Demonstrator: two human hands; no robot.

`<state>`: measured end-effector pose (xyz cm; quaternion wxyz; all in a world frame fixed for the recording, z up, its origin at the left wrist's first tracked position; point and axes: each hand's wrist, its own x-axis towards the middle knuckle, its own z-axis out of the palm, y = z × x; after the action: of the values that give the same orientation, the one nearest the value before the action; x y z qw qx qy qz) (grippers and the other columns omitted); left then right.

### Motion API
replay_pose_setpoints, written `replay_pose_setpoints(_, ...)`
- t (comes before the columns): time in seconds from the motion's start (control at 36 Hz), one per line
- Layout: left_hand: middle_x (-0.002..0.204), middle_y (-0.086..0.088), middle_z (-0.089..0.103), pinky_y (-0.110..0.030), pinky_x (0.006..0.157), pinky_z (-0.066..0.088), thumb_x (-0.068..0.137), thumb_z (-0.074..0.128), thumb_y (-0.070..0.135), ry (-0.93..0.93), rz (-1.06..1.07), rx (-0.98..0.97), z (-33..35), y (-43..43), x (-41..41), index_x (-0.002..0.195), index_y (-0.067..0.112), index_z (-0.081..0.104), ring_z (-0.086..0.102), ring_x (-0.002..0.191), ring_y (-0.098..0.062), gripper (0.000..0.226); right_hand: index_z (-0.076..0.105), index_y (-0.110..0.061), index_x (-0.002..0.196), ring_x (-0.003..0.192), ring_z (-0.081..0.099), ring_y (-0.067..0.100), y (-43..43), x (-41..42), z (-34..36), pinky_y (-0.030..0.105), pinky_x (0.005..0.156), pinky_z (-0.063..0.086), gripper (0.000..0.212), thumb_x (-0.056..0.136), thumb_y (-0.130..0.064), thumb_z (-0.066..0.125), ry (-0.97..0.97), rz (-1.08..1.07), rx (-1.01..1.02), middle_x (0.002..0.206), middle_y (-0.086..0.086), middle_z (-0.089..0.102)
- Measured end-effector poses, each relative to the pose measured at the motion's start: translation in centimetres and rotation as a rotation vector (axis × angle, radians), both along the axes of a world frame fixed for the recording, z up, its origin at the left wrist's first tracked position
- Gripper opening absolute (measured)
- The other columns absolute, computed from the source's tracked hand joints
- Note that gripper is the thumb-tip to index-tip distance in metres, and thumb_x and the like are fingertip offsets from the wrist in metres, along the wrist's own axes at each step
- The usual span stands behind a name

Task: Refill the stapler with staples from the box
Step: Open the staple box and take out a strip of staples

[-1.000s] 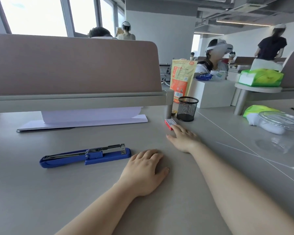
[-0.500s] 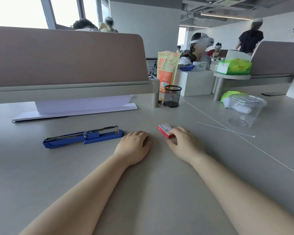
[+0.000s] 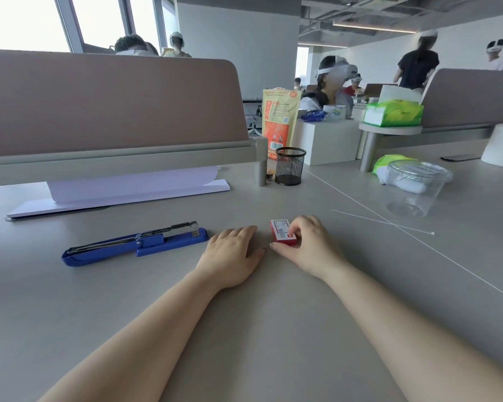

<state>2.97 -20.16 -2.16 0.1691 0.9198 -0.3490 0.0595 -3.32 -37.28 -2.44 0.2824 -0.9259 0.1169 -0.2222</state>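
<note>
A long blue stapler (image 3: 134,245) lies flat on the grey desk (image 3: 244,329), left of my hands, its metal staple channel showing on top. A small red and white staple box (image 3: 282,231) lies on the desk in the middle. My right hand (image 3: 308,245) curls around the box, thumb at its near end and fingers over its right side. My left hand (image 3: 233,256) rests palm down on the desk between stapler and box, holding nothing, fingertips close to the stapler's right end.
A stack of white paper (image 3: 122,190) lies under the desk divider (image 3: 114,111) behind the stapler. A black mesh pen cup (image 3: 290,166) stands behind the box. A clear plastic tub (image 3: 415,187) and thin white cable ties (image 3: 389,223) lie to the right. People sit and stand in the background.
My right hand has drawn the staple box nearer, from beside the mesh cup to the middle of the desk, and closed around it. My left hand has stayed flat.
</note>
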Motion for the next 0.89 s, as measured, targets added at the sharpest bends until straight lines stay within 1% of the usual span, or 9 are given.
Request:
replay_pose_setpoints(0.08, 0.145, 0.001, 0.041, -0.038, 0.110, 0.025, 0.090, 0.039, 0.050, -0.004, -0.002, 0.005, -0.1, -0.1, 0.1, 0.138, 0.025, 0.031, 0.032, 0.135, -0.022, 0.055, 0.051, -0.014, 0.087, 0.094, 0.054, 0.025, 0.3, 0.6, 0.2, 0.036, 0.077, 0.046, 0.042, 0.069, -0.044, 0.073, -0.017, -0.046, -0.017, 0.101, 0.007, 0.053)
replay_pose_setpoints(0.19, 0.145, 0.002, 0.041, -0.038, 0.109, 0.026, 0.090, 0.040, 0.050, -0.001, -0.010, -0.001, -0.1, 0.0, 0.2, 0.137, 0.025, 0.033, 0.032, 0.134, -0.021, 0.054, 0.054, -0.014, 0.088, 0.095, 0.055, 0.025, 0.0, 0.6, 0.2, 0.031, 0.073, 0.041, 0.032, 0.073, -0.036, 0.072, 0.003, -0.020, 0.016, 0.102, 0.006, 0.057)
replay_pose_setpoints(0.28, 0.145, 0.002, 0.041, -0.037, 0.109, 0.026, 0.089, 0.040, 0.049, 0.007, -0.019, -0.012, 0.0, 0.1, 0.1, 0.136, 0.026, 0.033, 0.033, 0.134, -0.021, 0.053, 0.059, -0.018, 0.090, 0.093, 0.060, 0.021, -0.5, 0.0, 0.2, 0.033, 0.079, 0.049, 0.025, 0.074, -0.032, 0.071, 0.027, 0.037, 0.074, 0.102, 0.002, 0.063)
replay_pose_setpoints(0.33, 0.145, 0.003, 0.040, -0.038, 0.109, 0.027, 0.089, 0.042, 0.048, 0.016, -0.024, -0.033, 0.0, 0.2, 0.1, 0.137, 0.027, 0.032, 0.034, 0.134, -0.021, 0.053, 0.062, -0.025, 0.089, 0.091, 0.064, 0.019, -1.0, -0.4, 0.2, 0.036, 0.082, 0.053, 0.021, 0.071, -0.033, 0.071, 0.056, 0.076, 0.151, 0.100, -0.001, 0.068)
replay_pose_setpoints(0.44, 0.142, 0.002, 0.045, -0.040, 0.108, 0.031, 0.088, 0.045, 0.046, 0.021, -0.040, -0.089, 0.1, 0.3, 0.1, 0.136, 0.028, 0.035, 0.039, 0.130, -0.021, 0.052, 0.063, -0.031, 0.086, 0.091, 0.067, 0.017, -1.5, -0.4, 0.0, 0.044, 0.086, 0.054, 0.019, 0.068, -0.030, 0.070, 0.053, 0.145, 0.233, 0.097, -0.004, 0.072)
replay_pose_setpoints(0.56, 0.133, 0.000, 0.053, -0.039, 0.104, 0.035, 0.088, 0.048, 0.043, 0.020, -0.058, -0.108, 0.1, 0.4, 0.0, 0.133, 0.028, 0.038, 0.046, 0.123, -0.023, 0.049, 0.064, -0.030, 0.092, 0.092, 0.066, 0.016, -1.3, -0.3, 0.1, 0.041, 0.087, 0.054, 0.022, 0.071, -0.026, 0.069, 0.060, 0.164, 0.232, 0.098, -0.007, 0.072)
replay_pose_setpoints(0.64, 0.130, -0.001, 0.054, -0.040, 0.102, 0.037, 0.087, 0.049, 0.042, 0.031, -0.061, -0.107, 0.1, 0.5, 0.1, 0.132, 0.028, 0.039, 0.047, 0.121, -0.025, 0.048, 0.063, -0.029, 0.096, 0.096, 0.065, 0.013, -1.3, -0.3, 0.1, 0.039, 0.091, 0.052, 0.025, 0.072, -0.025, 0.068, 0.063, 0.186, 0.217, 0.102, -0.008, 0.070)
replay_pose_setpoints(0.75, 0.130, -0.002, 0.054, -0.041, 0.102, 0.037, 0.087, 0.050, 0.041, 0.049, -0.064, -0.104, 0.1, 0.4, 0.2, 0.133, 0.027, 0.038, 0.047, 0.121, -0.025, 0.049, 0.060, -0.030, 0.103, 0.103, 0.062, 0.010, -1.3, -0.3, 0.2, 0.036, 0.097, 0.048, 0.030, 0.075, -0.020, 0.067, 0.053, 0.224, 0.214, 0.110, -0.007, 0.068)
replay_pose_setpoints(0.89, 0.131, -0.001, 0.053, -0.042, 0.102, 0.036, 0.087, 0.049, 0.044, 0.028, -0.058, -0.080, 0.1, 0.4, 0.1, 0.132, 0.029, 0.039, 0.046, 0.121, -0.025, 0.049, 0.059, -0.031, 0.106, 0.106, 0.062, 0.009, -1.3, -0.4, 0.3, 0.036, 0.098, 0.047, 0.033, 0.076, -0.021, 0.067, 0.060, 0.239, 0.213, 0.113, -0.008, 0.068)
